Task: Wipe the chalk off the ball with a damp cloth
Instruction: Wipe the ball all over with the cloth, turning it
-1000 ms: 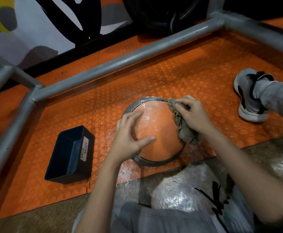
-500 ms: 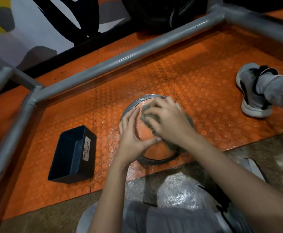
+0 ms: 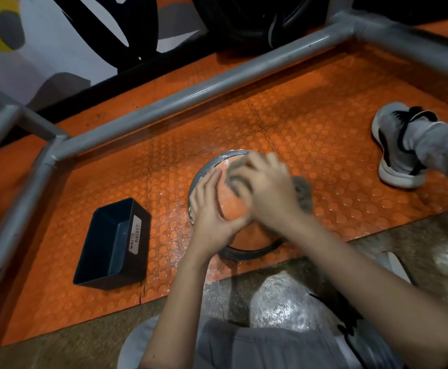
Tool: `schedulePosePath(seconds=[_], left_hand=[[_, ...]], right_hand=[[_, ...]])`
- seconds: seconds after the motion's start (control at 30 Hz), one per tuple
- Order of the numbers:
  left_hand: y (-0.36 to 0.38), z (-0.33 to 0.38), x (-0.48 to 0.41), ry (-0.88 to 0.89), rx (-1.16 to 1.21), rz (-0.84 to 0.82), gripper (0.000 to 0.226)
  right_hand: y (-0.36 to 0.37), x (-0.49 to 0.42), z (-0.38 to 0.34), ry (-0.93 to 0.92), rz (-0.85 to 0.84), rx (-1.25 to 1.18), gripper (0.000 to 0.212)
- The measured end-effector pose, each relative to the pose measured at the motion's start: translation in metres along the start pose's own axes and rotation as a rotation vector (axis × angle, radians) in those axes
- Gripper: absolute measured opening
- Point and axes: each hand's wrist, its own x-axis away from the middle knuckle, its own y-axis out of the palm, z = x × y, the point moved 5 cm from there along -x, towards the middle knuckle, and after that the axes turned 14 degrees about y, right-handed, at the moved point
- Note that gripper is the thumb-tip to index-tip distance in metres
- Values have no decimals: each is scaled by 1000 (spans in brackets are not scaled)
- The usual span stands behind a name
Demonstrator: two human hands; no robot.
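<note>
An orange ball (image 3: pixel 235 209) with a grey band, dusted with white chalk, sits on the orange studded mat. My left hand (image 3: pixel 212 209) rests on its left side, fingers straight and spread over the surface. My right hand (image 3: pixel 264 186) grips a grey damp cloth (image 3: pixel 303 193) and presses it onto the top of the ball; this hand is motion-blurred. Part of the cloth hangs out to the right of that hand. Most of the ball's top is hidden under both hands.
A dark bin labelled "waste basket" (image 3: pixel 114 243) stands on the orange studded mat (image 3: pixel 310 145) left of the ball. Grey metal rack bars (image 3: pixel 191 98) frame the mat at the back and left. My shoe (image 3: pixel 395 153) is at the right. White chalk flecks lie around the ball.
My right hand has swept the cloth from the ball's right edge across its top towards the left. My left hand has stayed on the ball's left side.
</note>
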Motion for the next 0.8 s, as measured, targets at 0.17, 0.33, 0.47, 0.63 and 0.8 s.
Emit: schedulePosePath(seconds=[0.17,0.33,0.47,0.63,0.8], left_hand=[[-3,-4,-1,-3,10,-31,102],[1,0,1,-30,54,-26,102],[2,3,0,-30,33,-20,103],[-1,-1,2,-29,31,8,101],[-1,-2,4,-39,57,-9,101]], right_hand=[[1,1,-3,-46,0,-21,28],[0,-35,67,316,-53,-230,22],[2,-29,73,399,-32,-193,25],[1,-2,7,60,34,-69,29],[-1,-11,21,41,-4,-128,26]])
